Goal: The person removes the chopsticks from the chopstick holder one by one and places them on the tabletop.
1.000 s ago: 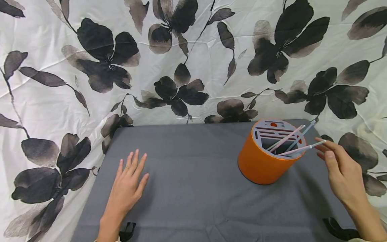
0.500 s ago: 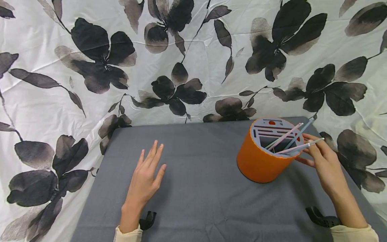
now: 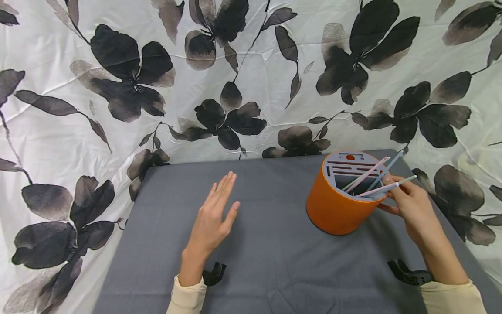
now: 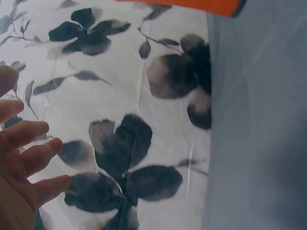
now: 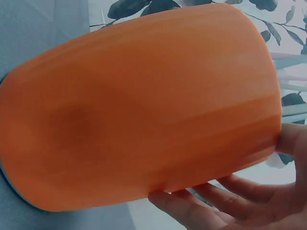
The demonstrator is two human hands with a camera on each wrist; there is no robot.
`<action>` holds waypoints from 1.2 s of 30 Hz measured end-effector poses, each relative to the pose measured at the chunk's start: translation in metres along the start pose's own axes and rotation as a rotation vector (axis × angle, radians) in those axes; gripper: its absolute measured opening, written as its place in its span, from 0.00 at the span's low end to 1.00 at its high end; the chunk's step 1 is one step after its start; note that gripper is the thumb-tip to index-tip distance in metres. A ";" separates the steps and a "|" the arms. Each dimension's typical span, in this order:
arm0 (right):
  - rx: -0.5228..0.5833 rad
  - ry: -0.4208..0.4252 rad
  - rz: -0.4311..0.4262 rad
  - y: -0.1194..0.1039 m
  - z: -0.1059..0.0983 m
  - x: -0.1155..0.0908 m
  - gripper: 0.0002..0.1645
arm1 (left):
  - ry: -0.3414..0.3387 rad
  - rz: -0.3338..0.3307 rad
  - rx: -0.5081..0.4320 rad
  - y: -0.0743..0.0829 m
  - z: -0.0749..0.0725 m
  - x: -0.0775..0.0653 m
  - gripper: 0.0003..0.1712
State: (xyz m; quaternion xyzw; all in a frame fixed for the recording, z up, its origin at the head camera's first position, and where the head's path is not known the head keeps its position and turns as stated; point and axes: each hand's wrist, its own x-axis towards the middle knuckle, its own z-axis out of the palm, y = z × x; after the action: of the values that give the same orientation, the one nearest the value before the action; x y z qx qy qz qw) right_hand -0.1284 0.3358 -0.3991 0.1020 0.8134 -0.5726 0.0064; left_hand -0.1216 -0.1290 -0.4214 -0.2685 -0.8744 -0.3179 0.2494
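A round orange knife block [image 3: 333,205] with a grey slotted top [image 3: 353,168] stands on the right of the cloth. Several pastel straws [image 3: 371,173] in pink, blue and green lean out of its large compartment. My right hand [image 3: 412,205] holds the block at its right side, thumb at the rim and fingers [image 5: 182,206] against the outer wall. Out over the middle of the cloth, my left hand [image 3: 211,218] is raised with straight fingers and holds nothing. In the left wrist view its fingers [image 4: 33,129] are spread, with the block's orange edge at the top.
Dark grey cloth [image 3: 266,244] covers the table. Behind it and along both sides hangs a white sheet [image 3: 164,87] with black flowers. A black wrist strap [image 3: 409,274] sits at my right wrist, another strap [image 3: 214,274] at my left.
My right hand has come in from the right and taken hold of the knife block's rim. My left hand has moved right and forward over the cloth. The block stays in place.
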 end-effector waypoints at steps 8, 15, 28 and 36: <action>0.075 0.041 0.025 0.000 0.004 -0.003 0.37 | 0.014 0.034 -0.118 0.019 0.016 0.022 0.33; 0.084 0.092 0.067 0.001 0.004 -0.005 0.35 | 0.055 -0.026 -0.278 0.043 0.031 0.044 0.27; 0.028 0.087 0.096 0.001 0.003 -0.001 0.40 | -0.058 -0.115 -0.532 0.077 0.065 0.079 0.22; 0.103 0.068 0.081 0.005 0.004 0.001 0.13 | -0.177 -0.124 -0.677 0.091 0.083 0.097 0.20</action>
State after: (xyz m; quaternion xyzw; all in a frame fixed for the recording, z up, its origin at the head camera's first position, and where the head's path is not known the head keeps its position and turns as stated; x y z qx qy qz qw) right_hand -0.1288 0.3334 -0.4053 0.1541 0.7777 -0.6094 -0.0033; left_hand -0.1570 0.0177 -0.3802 -0.3089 -0.7524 -0.5797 0.0495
